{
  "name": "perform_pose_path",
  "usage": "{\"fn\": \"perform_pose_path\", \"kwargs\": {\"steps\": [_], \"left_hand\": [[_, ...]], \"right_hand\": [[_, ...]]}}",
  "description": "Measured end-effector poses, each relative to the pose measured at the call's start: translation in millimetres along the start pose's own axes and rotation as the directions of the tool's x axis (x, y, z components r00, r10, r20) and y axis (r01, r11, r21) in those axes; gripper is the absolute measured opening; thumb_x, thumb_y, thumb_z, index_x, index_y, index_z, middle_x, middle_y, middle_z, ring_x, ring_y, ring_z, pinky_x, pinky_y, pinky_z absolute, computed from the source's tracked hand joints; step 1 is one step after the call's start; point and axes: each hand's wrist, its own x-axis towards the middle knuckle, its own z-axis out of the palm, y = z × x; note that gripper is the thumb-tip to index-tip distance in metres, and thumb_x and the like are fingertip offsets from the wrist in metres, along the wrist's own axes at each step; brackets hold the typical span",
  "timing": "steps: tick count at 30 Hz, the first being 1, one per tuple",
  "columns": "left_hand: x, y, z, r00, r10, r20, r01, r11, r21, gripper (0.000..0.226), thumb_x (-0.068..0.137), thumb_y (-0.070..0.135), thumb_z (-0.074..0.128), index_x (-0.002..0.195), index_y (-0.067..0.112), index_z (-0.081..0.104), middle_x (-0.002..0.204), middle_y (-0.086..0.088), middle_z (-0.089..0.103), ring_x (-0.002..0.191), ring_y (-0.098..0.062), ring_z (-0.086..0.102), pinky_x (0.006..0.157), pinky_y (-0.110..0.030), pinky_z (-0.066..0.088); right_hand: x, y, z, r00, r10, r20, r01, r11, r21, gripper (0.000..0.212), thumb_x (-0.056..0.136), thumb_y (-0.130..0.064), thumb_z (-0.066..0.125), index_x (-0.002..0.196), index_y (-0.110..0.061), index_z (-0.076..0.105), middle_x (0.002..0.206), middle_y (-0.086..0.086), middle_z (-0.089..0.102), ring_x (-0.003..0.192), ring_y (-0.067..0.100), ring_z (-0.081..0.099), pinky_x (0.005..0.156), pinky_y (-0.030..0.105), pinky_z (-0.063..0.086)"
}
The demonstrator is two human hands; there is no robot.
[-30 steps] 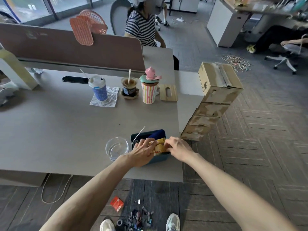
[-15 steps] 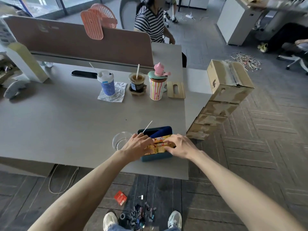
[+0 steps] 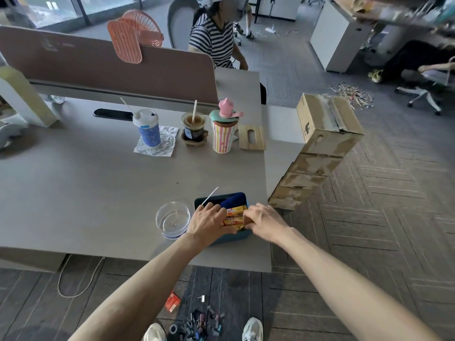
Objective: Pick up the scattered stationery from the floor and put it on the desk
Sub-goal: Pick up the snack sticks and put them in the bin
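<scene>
A dark teal box (image 3: 234, 237) stands near the front edge of the grey desk (image 3: 86, 193). Several yellow sachet packs (image 3: 235, 216) lie across its top, beside a dark blue item (image 3: 234, 200). My left hand (image 3: 209, 223) rests on the packs' left end with fingers curled over them. At the right end, my right hand (image 3: 264, 223) grips the packs. On the floor between my shoes lies a heap of small binder clips (image 3: 199, 326), a red packet (image 3: 172, 301) and one loose clip (image 3: 200, 298).
A clear round bowl (image 3: 173, 219) sits left of the box. Cups (image 3: 147, 129) and a striped mug (image 3: 222, 135) stand mid-desk. Stacked cardboard boxes (image 3: 320, 143) lean at the desk's right. A seated person (image 3: 211, 40) is behind the partition. More litter (image 3: 352, 93) lies far right.
Both hands stay on the yellow packs over the box; the packs have settled slightly lower. My head view has shifted left and down a little.
</scene>
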Motion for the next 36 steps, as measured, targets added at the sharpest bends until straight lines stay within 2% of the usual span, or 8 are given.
{"fn": "perform_pose_path", "kwargs": {"steps": [3, 9, 12, 15, 21, 25, 29, 36], "left_hand": [[-2.6, -5.5, 0.6, 0.994, 0.101, -0.033, -0.104, 0.989, -0.101, 0.054, 0.078, 0.066, 0.044, 0.086, 0.016, 0.063, 0.081, 0.001, 0.063, 0.070, -0.020, 0.057, 0.062, -0.034, 0.049], [-18.7, -37.1, -18.5, 0.974, 0.222, 0.046, -0.206, 0.953, -0.223, 0.032, 0.084, 0.032, 0.068, 0.113, 0.017, 0.067, 0.100, -0.002, 0.063, 0.088, -0.018, 0.059, 0.073, -0.035, 0.053], [-15.9, -32.2, -22.9, 0.970, 0.236, 0.066, -0.222, 0.960, -0.172, 0.026, 0.083, 0.027, 0.070, 0.108, 0.020, 0.070, 0.099, -0.001, 0.063, 0.089, -0.017, 0.059, 0.071, -0.033, 0.054], [-14.2, -24.8, -18.4, 0.959, 0.277, 0.064, -0.271, 0.958, -0.094, 0.022, 0.071, 0.015, 0.081, 0.090, 0.021, 0.073, 0.084, 0.002, 0.063, 0.073, -0.016, 0.060, 0.059, -0.029, 0.056], [-9.3, -17.1, -21.5, 0.944, 0.257, 0.206, -0.267, 0.963, 0.021, 0.021, 0.089, 0.017, 0.062, 0.109, 0.017, 0.067, 0.109, -0.002, 0.064, 0.096, -0.021, 0.060, 0.084, -0.033, 0.053], [-19.3, -11.4, -40.9, 0.990, 0.110, 0.092, -0.094, 0.982, -0.162, 0.025, 0.092, 0.021, 0.058, 0.115, 0.013, 0.064, 0.106, -0.006, 0.062, 0.089, -0.023, 0.063, 0.072, -0.035, 0.052], [-43.5, -10.2, -49.1, 0.995, -0.081, -0.060, 0.066, 0.972, -0.226, 0.023, 0.091, 0.018, 0.057, 0.113, 0.016, 0.066, 0.109, -0.004, 0.065, 0.084, -0.023, 0.065, 0.068, -0.035, 0.056], [-99.3, 10.0, -41.4, 0.947, -0.295, -0.127, 0.255, 0.931, -0.261, 0.031, 0.088, 0.013, 0.063, 0.119, 0.010, 0.063, 0.121, -0.008, 0.061, 0.099, -0.026, 0.064, 0.082, -0.039, 0.056]], "right_hand": [[2.0, -1.2, -4.8, 0.999, -0.021, 0.024, 0.023, 0.996, -0.084, 0.014, 0.092, -0.022, 0.062, 0.104, -0.014, 0.060, 0.111, 0.006, 0.062, 0.102, 0.020, 0.053, 0.092, 0.039, 0.043], [7.2, -4.8, -10.6, 0.999, -0.036, 0.039, 0.037, 0.999, -0.026, 0.018, 0.090, -0.033, 0.062, 0.096, -0.015, 0.063, 0.107, 0.007, 0.061, 0.097, 0.020, 0.055, 0.090, 0.040, 0.048], [7.6, -3.3, -10.6, 0.999, -0.049, 0.011, 0.049, 0.999, 0.019, 0.021, 0.090, -0.029, 0.064, 0.104, -0.013, 0.065, 0.110, 0.010, 0.064, 0.098, 0.024, 0.061, 0.088, 0.037, 0.050], [7.0, -1.2, -4.3, 0.997, -0.073, -0.005, 0.073, 0.997, 0.033, 0.024, 0.092, -0.023, 0.063, 0.114, -0.014, 0.065, 0.115, 0.011, 0.067, 0.099, 0.023, 0.065, 0.088, 0.034, 0.051], [5.3, -1.3, -2.8, 0.994, -0.108, 0.032, 0.108, 0.994, -0.019, 0.025, 0.097, -0.026, 0.057, 0.116, -0.014, 0.068, 0.114, 0.009, 0.065, 0.100, 0.021, 0.061, 0.090, 0.037, 0.051], [-0.6, 2.3, -19.3, 0.996, -0.088, 0.009, 0.088, 0.996, 0.024, 0.029, 0.099, -0.030, 0.049, 0.117, -0.018, 0.067, 0.115, 0.005, 0.061, 0.104, 0.020, 0.058, 0.090, 0.038, 0.049], [-10.0, 10.3, -32.0, 0.992, -0.112, -0.052, 0.116, 0.990, 0.075, 0.030, 0.101, -0.025, 0.043, 0.115, -0.017, 0.067, 0.111, 0.004, 0.060, 0.102, 0.020, 0.058, 0.080, 0.032, 0.048], [-34.7, -7.4, -25.3, 0.967, -0.186, -0.173, 0.218, 0.957, 0.192, 0.028, 0.098, -0.017, 0.048, 0.121, -0.014, 0.065, 0.117, 0.007, 0.064, 0.105, 0.021, 0.059, 0.088, 0.035, 0.050]]}}
